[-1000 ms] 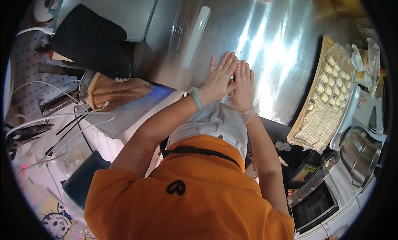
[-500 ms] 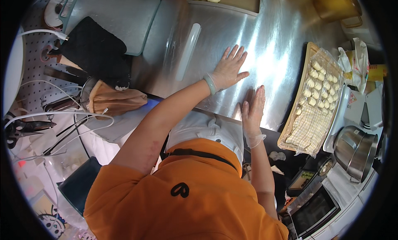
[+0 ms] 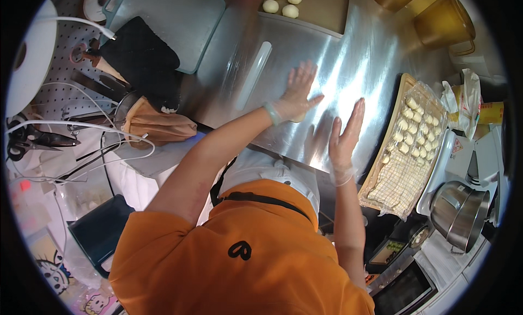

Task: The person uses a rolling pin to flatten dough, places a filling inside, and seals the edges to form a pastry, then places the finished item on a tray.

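My left hand [image 3: 297, 94], in a thin clear glove, is stretched flat, palm down, over the steel worktop [image 3: 272, 132]. A small pale piece, apparently dough [image 3: 298, 118], peeks out beneath the heel of its palm; the rest of it is hidden. To its right, my right hand [image 3: 346, 141], also gloved, is held on edge near the worktop's front, its fingers straight, the thumb apart and nothing in it. A smooth white rod like a rolling pin [image 3: 254, 75] lies left of my left hand. Several round dough balls [image 3: 290, 11] sit on a metal tray [image 3: 321, 25] at the back.
On the right, a wooden tray [image 3: 385, 138] carries small dough pieces under plastic film, partly covered by a checked cloth [image 3: 397, 176]. Steel bowls [image 3: 457, 211] stand beyond it. Amber jugs [image 3: 444, 21] are at the back right. Left are a black cloth [image 3: 139, 59] and white cables [image 3: 81, 125].
My right hand has moved right, away from my left hand, with its thumb spread wider. My left hand still lies palm down, blurred by motion. The view has shifted, showing more of the back tray.
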{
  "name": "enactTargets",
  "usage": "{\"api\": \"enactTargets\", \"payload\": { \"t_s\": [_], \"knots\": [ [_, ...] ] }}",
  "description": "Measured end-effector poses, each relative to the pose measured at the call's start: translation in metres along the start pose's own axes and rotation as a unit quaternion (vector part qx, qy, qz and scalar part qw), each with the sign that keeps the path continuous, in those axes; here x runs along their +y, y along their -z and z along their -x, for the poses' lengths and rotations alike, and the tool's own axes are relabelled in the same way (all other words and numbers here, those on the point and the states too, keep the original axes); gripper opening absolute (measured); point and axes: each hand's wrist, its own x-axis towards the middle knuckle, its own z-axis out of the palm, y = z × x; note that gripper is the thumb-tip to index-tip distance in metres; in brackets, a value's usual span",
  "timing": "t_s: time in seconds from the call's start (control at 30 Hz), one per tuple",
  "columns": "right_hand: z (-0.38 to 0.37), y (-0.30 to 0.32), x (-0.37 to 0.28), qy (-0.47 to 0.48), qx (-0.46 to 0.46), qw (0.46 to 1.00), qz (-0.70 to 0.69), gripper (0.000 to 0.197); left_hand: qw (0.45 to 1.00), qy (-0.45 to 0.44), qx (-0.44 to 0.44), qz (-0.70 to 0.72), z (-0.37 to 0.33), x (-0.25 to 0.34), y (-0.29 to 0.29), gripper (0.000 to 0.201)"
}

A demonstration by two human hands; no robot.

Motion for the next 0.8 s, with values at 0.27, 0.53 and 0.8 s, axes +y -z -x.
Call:
{"api": "enactTargets", "payload": {
  "t_s": [0.27,0.53,0.8],
  "knots": [
    [-0.083,-0.121,-0.046,0.301,-0.235,0.915,0.13,0.054,0.857,0.282,0.316,0.295,0.094,-0.032,0.094,0.037],
    [-0.12,-0.195,-0.064,0.442,-0.366,0.751,0.326,0.031,0.79,0.399,0.237,0.4,0.148,-0.037,0.108,0.042],
    [-0.078,-0.068,-0.058,0.302,-0.405,0.849,0.156,0.016,0.983,0.004,0.045,-0.179,0.073,0.018,0.115,0.022]
  ]
}}
